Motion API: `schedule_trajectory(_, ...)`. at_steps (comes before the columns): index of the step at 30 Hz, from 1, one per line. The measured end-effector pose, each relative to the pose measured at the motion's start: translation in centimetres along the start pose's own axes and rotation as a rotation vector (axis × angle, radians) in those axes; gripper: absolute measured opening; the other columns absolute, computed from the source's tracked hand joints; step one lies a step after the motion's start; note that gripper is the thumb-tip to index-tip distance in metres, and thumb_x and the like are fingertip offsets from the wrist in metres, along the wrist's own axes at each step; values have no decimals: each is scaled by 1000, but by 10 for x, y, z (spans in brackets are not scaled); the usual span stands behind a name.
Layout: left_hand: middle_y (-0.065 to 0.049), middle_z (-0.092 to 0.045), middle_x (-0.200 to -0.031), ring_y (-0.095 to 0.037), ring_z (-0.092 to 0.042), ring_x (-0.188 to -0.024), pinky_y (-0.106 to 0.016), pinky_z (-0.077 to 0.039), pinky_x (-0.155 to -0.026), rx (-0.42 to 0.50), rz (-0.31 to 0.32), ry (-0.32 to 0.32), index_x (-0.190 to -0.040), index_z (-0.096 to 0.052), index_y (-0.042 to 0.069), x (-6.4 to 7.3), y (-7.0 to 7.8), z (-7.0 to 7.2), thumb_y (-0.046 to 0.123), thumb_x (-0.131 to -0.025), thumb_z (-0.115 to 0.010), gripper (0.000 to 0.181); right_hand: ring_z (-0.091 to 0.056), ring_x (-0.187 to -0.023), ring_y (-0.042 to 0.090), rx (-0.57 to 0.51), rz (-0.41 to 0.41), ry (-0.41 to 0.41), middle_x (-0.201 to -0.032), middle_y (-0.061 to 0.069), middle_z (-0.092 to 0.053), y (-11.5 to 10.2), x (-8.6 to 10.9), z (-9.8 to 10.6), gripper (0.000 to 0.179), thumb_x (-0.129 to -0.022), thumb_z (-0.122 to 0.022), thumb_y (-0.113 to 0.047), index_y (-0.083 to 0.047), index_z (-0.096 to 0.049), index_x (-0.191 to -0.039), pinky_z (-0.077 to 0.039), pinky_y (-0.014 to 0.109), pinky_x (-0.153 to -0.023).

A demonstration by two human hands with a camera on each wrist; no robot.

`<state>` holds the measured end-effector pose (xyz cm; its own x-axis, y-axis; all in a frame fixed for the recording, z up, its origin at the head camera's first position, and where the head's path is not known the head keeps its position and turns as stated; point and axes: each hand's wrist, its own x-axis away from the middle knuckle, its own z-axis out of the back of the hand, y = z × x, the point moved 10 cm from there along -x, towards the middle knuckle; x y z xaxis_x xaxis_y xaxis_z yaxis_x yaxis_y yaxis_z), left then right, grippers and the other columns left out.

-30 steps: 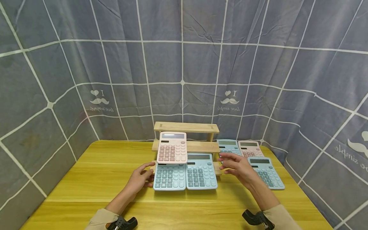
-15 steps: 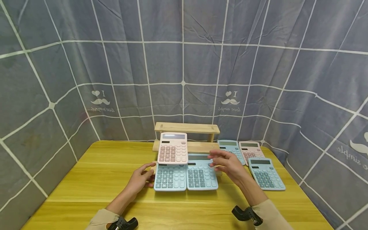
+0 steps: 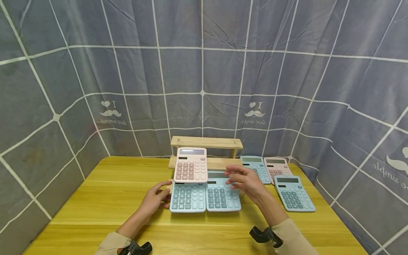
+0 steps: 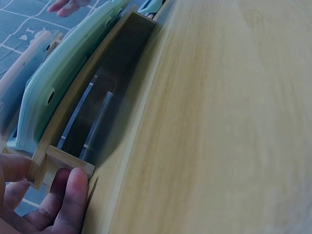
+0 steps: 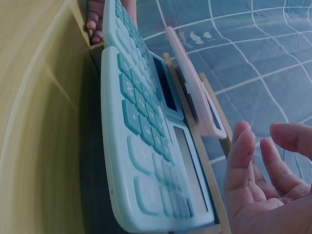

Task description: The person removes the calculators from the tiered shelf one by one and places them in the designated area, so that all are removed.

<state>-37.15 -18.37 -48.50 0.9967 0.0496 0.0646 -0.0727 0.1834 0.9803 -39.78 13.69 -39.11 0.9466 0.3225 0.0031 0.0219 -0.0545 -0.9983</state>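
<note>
Head view: left hand [image 3: 152, 201] is gripping blond-wood stand [image 3: 206, 142] bearing two blue rectangular calculators [image 3: 188, 199], one pink calculator [image 3: 191, 165]; relaxed right hand [image 3: 246, 181] is hovering.

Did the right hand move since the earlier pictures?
Yes. Against the wooden stand in the head view, the right hand has moved left, toward the pink calculator on it.

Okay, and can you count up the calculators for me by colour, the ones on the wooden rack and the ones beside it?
Blue calculators: 4 (2 on the wooden rack, 2 to its right)
Pink calculators: 2 (1 on the rack, 1 to its right)
Total: 6
</note>
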Motion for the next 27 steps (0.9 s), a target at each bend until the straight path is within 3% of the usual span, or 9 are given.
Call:
schedule_trajectory(10,-14,-68,-101,-21,-64,-83,-34,-60,-67,0,0,3,-143,-55,11,-1,-1,0,17,-104,-54,39,-71,-88,19,8,2,-33,-118,10,-68,1,-10,-16,54,-96,-65,-9,6,-46,-144,-58,27,-70)
schedule_trajectory(18,-15,-69,-101,-21,-64,-83,-33,-60,-66,1,-8,5,-142,-55,11,-1,-1,0,16,-104,-53,38,-69,-90,19,25,12,-86,-130,24,-61,2,-17,-34,55,-97,-64,-6,7,-43,-146,-58,28,-72)
schedule_trajectory(27,-14,-69,-101,-22,-63,-84,-35,-60,-67,3,1,2,-143,-54,11,-1,-1,0,17,-104,-54,39,-69,-89,18,53,-24,-49,-131,24,-61,6,-22,-46,51,-98,-64,-9,3,-48,-144,-59,31,-72)
